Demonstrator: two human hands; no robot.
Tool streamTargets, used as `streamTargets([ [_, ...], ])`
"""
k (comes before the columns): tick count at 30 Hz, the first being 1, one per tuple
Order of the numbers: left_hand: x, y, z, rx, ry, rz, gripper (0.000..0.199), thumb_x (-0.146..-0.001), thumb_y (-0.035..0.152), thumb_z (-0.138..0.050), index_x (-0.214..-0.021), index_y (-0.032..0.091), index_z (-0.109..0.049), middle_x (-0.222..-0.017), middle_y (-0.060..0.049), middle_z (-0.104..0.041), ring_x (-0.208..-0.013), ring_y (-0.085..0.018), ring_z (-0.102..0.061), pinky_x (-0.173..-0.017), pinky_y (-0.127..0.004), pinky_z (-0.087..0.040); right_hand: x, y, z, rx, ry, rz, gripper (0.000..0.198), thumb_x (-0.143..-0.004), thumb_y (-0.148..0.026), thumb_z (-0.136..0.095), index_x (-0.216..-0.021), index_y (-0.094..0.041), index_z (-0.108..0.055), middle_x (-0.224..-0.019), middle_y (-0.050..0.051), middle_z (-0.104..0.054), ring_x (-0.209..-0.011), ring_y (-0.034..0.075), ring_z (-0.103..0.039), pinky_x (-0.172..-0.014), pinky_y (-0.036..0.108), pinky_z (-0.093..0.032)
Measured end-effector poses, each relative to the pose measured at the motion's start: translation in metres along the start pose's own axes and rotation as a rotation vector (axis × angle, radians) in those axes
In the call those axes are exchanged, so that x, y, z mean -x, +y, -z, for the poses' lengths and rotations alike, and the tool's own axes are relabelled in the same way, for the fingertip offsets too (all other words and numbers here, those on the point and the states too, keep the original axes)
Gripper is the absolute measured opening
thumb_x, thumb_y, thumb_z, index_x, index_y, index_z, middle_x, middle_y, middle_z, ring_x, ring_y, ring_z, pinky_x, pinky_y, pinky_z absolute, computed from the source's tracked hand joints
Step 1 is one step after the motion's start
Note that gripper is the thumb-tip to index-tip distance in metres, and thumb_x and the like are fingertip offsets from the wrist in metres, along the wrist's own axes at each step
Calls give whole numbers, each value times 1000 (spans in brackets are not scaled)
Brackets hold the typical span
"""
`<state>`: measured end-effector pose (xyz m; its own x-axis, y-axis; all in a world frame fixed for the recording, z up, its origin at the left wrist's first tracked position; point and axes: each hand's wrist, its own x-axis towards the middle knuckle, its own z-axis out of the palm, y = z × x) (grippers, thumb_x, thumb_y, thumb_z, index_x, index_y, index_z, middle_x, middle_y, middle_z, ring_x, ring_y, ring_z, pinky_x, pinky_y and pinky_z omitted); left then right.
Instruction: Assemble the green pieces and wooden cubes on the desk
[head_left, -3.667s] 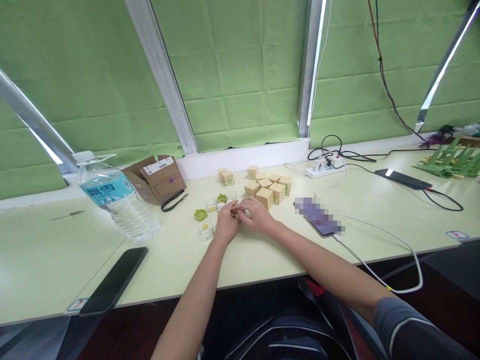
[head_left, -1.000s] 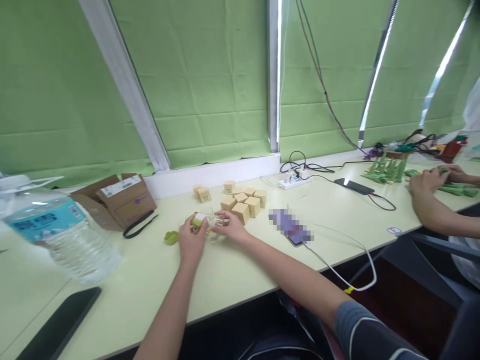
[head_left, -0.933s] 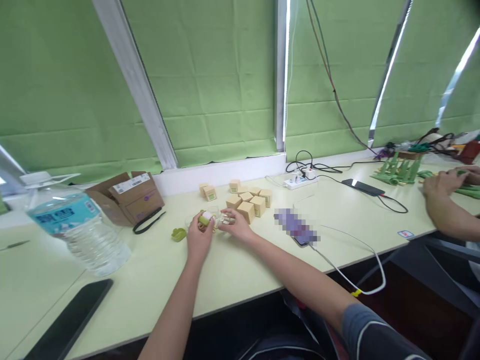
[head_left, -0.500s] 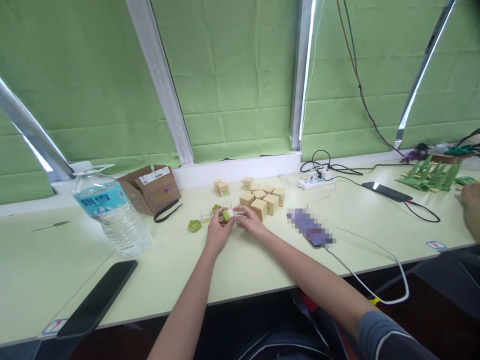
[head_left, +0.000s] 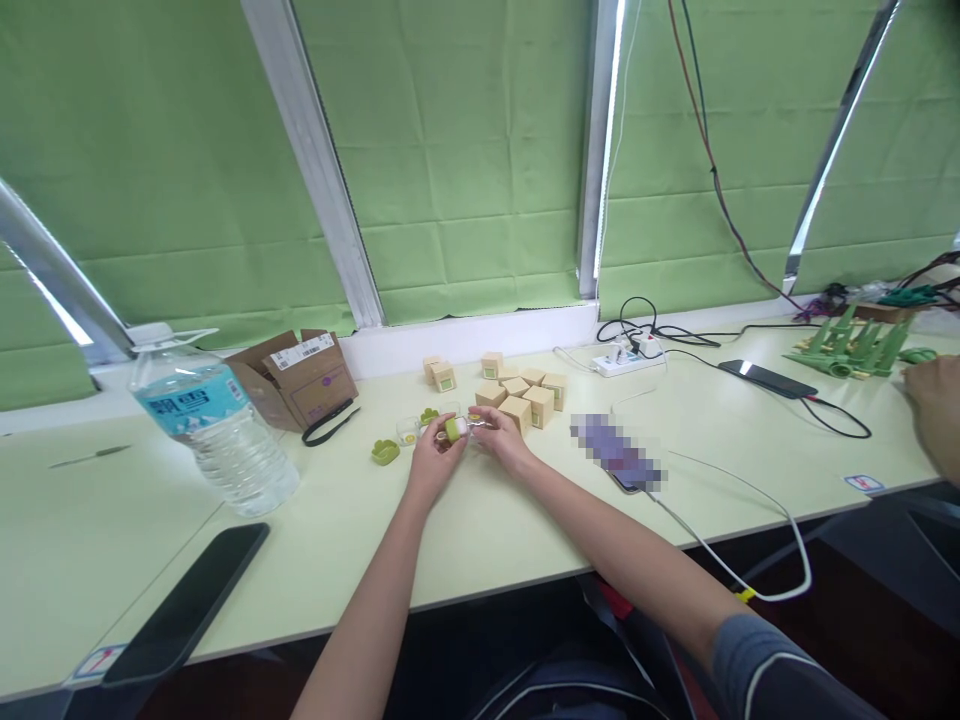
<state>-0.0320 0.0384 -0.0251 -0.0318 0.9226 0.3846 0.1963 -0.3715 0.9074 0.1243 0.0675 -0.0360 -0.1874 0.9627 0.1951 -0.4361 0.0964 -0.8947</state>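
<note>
My left hand is closed on a small green and white piece, gripped between thumb and fingers. Just to its right, my right hand pinches a small clear plastic piece with a yellowish spot, close against the green and white one. Whether the two pieces touch is hard to make out. Left of the hands lie a green clover-shaped piece and a clear little box with a yellow mark. Another green piece sits behind my left hand. Several small cardboard boxes stand just beyond my right hand.
At left are a large water bottle, an open carton and a black phone. To the right lie a blurred-screen phone with a white cable, a power strip and green cone-shaped parts. Another person's hand shows at the right edge.
The view has shifted slightly. My right fingers have turned the clear piece a little, so its yellowish spot now shows. The left hand keeps its hold.
</note>
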Motion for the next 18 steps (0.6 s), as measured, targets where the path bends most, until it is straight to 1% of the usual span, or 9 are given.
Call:
streamTargets([
  [3,1,3,0,14,-38,-18,57,-72,34,-77,-125,18,-61,-115,-10,-69,-93,-21,-69,-87,-36,-55,1,-3,0,36,11,21,45,-65,-24,-75,-109,-21,-69,-99,4,-70,-83,16,-62,-75,30,-50],
  [7,3,6,-1,13,-70,-16,57,-72,35,-77,-125,17,-62,-113,-10,-70,-92,-21,-69,-87,-36,-55,3,-6,-1,77,-7,69,42,-65,-23,-73,-106,-21,-68,-99,4,-70,-87,17,-62,-80,31,-50],
  [12,4,10,0,65,-51,37,62,-70,37,-80,-126,17,-62,-116,-10,-70,-93,-20,-70,-89,-36,-55,3,-6,0,49,-13,87,45,-63,-25,-76,-106,-22,-66,-103,4,-69,-94,19,-63,-85,33,-50],
  [18,5,15,0,116,-37,97,70,-69,43,-83,-130,16,-62,-104,-8,-72,-83,-19,-69,-83,-37,-58,1,-5,1,56,-28,139,45,-63,-24,-78,-106,-22,-66,-112,5,-69,-103,22,-63,-94,36,-49],
])
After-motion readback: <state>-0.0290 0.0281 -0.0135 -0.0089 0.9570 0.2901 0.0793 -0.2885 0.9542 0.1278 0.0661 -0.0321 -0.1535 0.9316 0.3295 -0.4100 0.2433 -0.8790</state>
